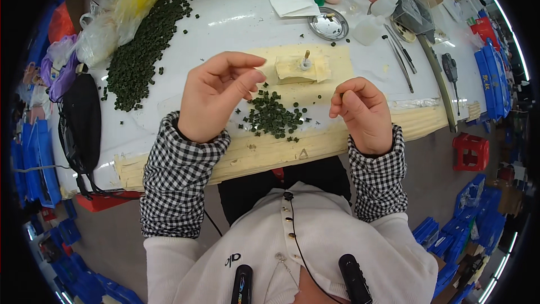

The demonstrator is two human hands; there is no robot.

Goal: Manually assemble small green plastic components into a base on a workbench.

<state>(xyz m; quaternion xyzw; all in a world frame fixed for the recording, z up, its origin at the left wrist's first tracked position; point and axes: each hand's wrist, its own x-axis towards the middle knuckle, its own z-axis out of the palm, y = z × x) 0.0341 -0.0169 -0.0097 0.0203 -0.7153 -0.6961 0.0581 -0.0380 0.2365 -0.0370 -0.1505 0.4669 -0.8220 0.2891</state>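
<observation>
My left hand (216, 93) hovers over the near left part of the table. Its thumb and forefinger are apart, and I see nothing between them. Just right of it lies a loose pile of small dark green parts (273, 114), some round and some with notched edges. My right hand (364, 114) is raised to the right of that pile, thumb and fingertips pinched together; whatever they hold is hidden. Between the hands and slightly beyond them stands a block wrapped in yellowish tape (298, 71), with a small upright peg (306, 56) on top.
A large heap of the same green parts (140, 50) spreads at the left, beside plastic bags (107, 34) and a black pouch (80, 118). Farther back right are a round metal dish (328, 25), white tissues (291, 2), tweezers (398, 56) and a screwdriver-like tool (449, 70).
</observation>
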